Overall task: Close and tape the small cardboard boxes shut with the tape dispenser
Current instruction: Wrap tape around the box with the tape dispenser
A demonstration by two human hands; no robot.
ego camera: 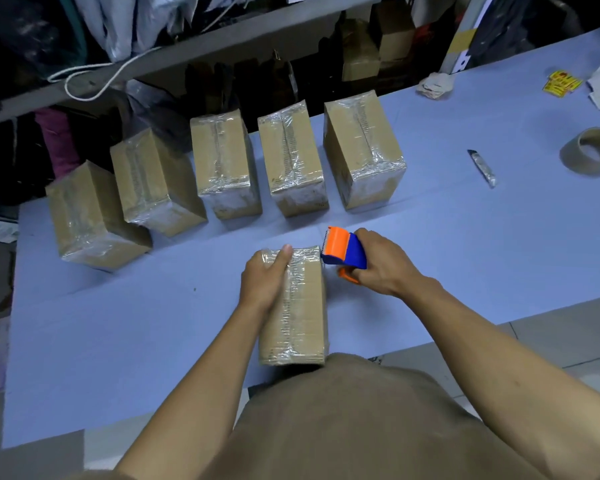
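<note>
orange and blue, the tape dispenser (343,251) sits in the right hand (381,265), whose fingers are wrapped round its handle, the toothed end just beside the far right corner of the box being worked (297,306). the left hand (265,280) lies along that box's left top edge, thumb stretched forward over the taped seam and fingers curled down its side, pinning it in place. the box lies near the desk's front edge, lengthwise away from the person, its top glossy with clear tape. farther out, a row of five taped boxes (291,157) stands along the back edge of the pale blue desk (465,237). toward the right edge lie a utility knife (482,168) and a bare cardboard tape core (591,150), with yellow labels (563,83) near the far right corner. the likely trouble here is the cut: if the dispenser is pulled away without its teeth biting, the tape may stretch or lift off the corner, and a slack left hand would let the box skid on the smooth desk.
</note>
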